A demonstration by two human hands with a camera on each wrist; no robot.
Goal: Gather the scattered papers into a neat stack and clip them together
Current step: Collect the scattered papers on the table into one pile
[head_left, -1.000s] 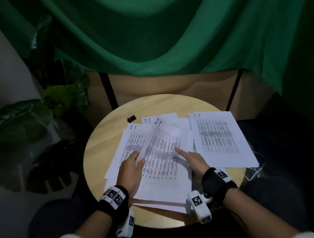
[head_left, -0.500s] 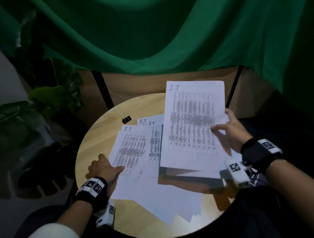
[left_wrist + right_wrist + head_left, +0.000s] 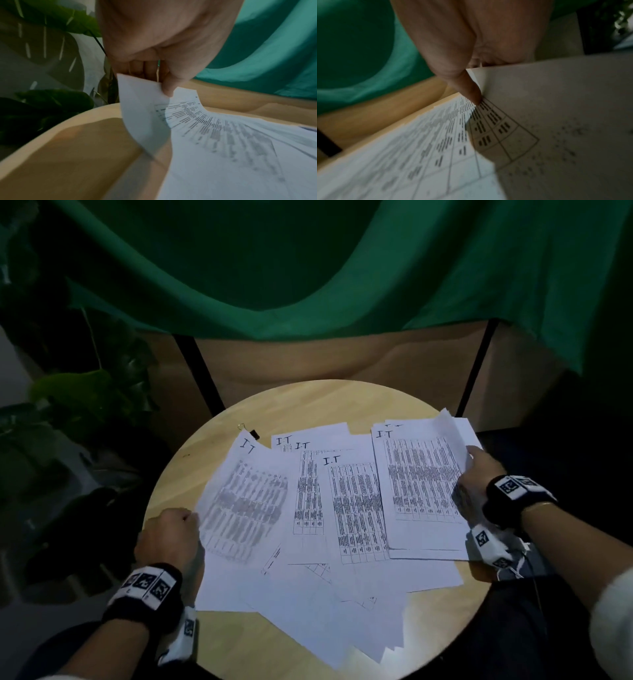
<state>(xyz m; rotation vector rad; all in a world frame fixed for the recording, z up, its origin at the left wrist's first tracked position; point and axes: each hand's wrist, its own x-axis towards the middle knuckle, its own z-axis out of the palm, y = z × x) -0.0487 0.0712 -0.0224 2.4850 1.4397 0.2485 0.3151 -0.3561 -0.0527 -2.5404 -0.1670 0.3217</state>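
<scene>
Several printed sheets marked "IT" lie fanned over a round wooden table. My left hand pinches the left edge of the leftmost sheet between thumb and curled fingers and lifts it, as the left wrist view shows with the sheet bent upward. My right hand grips the right edge of a small pile of sheets at the table's right side; in the right wrist view its thumb presses on the top sheet. A black binder clip lies at the back left, partly hidden by a sheet corner.
A green cloth hangs behind the table above a pale panel with black legs. Leafy plants stand to the left. Bare wood shows along the table's back and front left. A thin white cable hangs near my right wrist.
My right hand has brought the raised sheets down onto the pile at the table's right. My left hand went from resting flat to pinching and lifting the leftmost sheet's edge.
</scene>
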